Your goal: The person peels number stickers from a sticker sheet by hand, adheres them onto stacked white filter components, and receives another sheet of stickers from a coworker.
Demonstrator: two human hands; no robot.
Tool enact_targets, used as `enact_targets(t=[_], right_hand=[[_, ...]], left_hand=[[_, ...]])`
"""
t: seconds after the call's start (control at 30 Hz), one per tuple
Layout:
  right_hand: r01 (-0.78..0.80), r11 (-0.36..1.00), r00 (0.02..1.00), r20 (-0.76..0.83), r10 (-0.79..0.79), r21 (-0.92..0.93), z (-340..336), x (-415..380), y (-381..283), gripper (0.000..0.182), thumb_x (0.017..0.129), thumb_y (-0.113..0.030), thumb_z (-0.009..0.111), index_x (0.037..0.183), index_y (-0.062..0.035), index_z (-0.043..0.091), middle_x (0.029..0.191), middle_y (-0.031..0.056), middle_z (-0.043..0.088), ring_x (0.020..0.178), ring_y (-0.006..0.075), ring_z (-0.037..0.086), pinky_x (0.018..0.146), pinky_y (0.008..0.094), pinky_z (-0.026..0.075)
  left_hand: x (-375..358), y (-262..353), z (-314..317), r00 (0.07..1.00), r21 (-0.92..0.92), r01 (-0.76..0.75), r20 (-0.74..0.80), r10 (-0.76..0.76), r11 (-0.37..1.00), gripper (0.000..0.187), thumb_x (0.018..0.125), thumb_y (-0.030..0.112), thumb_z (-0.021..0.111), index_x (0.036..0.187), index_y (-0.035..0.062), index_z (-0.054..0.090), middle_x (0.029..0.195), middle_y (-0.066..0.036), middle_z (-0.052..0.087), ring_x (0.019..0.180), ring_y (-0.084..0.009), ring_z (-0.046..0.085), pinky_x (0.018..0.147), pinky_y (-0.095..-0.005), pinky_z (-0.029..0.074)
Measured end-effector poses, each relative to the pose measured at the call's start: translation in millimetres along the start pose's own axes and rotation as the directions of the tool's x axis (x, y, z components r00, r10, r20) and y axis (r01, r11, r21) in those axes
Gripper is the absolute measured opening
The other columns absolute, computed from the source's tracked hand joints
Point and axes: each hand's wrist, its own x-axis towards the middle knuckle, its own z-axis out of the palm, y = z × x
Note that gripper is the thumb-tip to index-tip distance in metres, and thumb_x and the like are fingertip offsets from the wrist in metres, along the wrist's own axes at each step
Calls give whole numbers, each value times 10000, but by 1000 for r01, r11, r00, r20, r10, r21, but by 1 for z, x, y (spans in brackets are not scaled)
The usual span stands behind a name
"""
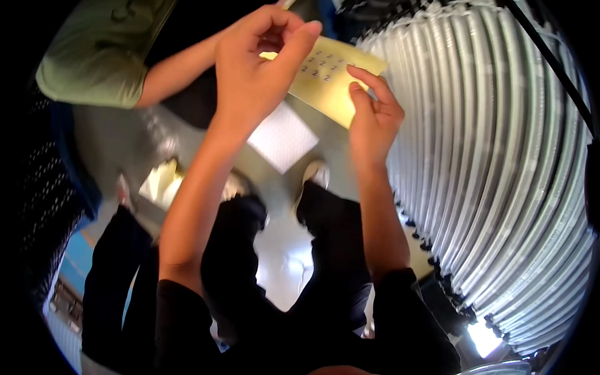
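Observation:
A yellow sheet [340,100] printed with rows of the number 2, looking like a sticker sheet, is held up at the top centre. My right hand [378,122] grips its right side between thumb and index finger. My left hand [259,69] is closed in front of the sheet's left part, with thumb and fingers drawn together. A small pale tip shows above its fingers; what it pinches, if anything, I cannot make out.
Tightly packed, pale curved strips in a tall stack [487,156] fill the right side. Another person's sleeve [100,56] and arm reach in from the upper left. A white sheet [283,137] and crumpled yellowish paper [160,184] lie on the floor. Dark perforated crates [47,162] stand left.

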Motion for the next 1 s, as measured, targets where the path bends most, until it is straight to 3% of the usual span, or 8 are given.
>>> enact_targets(t=[0.17,0.27,0.33,0.57,0.73,0.8,0.83,1.0], right_hand=[[-232,973,973,9,232,-4,-10,-65,-32,241,876,65,591,1073,-16,705,980,-2,618,706,38,492,663,179,405],[-313,950,950,12,313,-20,-17,-100,-70,248,878,64,595,1085,-21,702,990,-2,627,708,41,482,667,187,410],[-351,936,932,88,352,-21,-20,-118,-98,241,889,61,589,1088,-16,701,989,4,634,712,42,475,673,187,411],[-432,897,848,297,438,-92,-34,-157,-185,309,846,74,663,1145,-3,671,1056,58,666,866,83,588,750,217,471],[-447,863,796,335,504,-236,-48,-170,-224,336,807,67,702,1135,-2,669,1065,81,686,897,82,606,748,217,489],[-474,843,781,320,536,-257,-56,-170,-240,333,805,69,704,1129,2,669,1062,82,686,899,85,609,756,219,490],[-510,814,760,297,578,-278,-59,-168,-244,329,803,71,706,1123,5,669,1060,82,685,901,89,612,764,221,490],[-486,872,807,354,472,-54,-86,-161,-257,327,803,61,721,1122,14,667,1035,67,688,873,95,632,734,232,514]], left_hand=[[-89,23,-47,994,656,92,-100,-34,749,462,784,181,794,1145,-14,582,1102,-155,595,1019,-287,606,894,-357,488],[-128,54,-58,937,611,347,-250,-242,712,535,783,193,810,1192,-42,557,1122,-160,606,1030,-258,613,910,-355,486],[-147,73,-66,638,-103,744,-184,-748,660,545,798,187,814,1198,-70,550,1123,-160,637,1013,-208,629,909,-333,491],[-189,170,-72,603,-9,781,-245,-759,624,441,808,134,809,1133,-65,585,1001,-112,704,970,-142,645,868,-280,502],[-190,217,-55,633,-108,712,-330,-701,694,504,771,110,825,1168,-53,561,1046,-121,672,960,-195,636,867,-316,503],[-187,242,-46,929,742,368,-319,-188,561,552,739,82,819,1205,-29,544,1023,-125,645,942,-260,614,868,-369,486],[-189,249,-41,974,776,213,-215,-69,594,471,713,88,814,1130,13,609,975,-102,632,933,-298,589,857,-398,463],[-183,292,27,986,666,94,42,-162,740,249,737,108,793,961,61,695,984,-56,659,876,-264,630,754,-356,503]])
